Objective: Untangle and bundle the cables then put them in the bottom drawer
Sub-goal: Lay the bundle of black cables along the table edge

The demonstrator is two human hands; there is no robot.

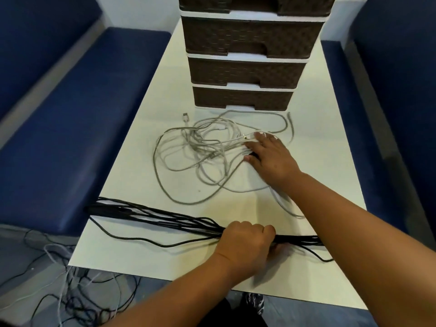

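A long bundle of black cables [151,214] lies across the near part of the white table [132,166]. My left hand [245,244] grips this bundle near its middle, fingers curled round it. Farther back lies a loose tangle of grey and white cables [188,147]. My right hand [271,154] rests flat on the tangle's right side, fingers spread; a small dark object sits under its thumb. The brown woven drawer unit [247,67] stands at the table's far end, its bottom drawer [243,97] closed.
Blue padded benches [70,119] flank the table on both sides. More loose black and white cables [70,291] lie on the floor at the lower left. A shoe [254,300] shows below the table's near edge.
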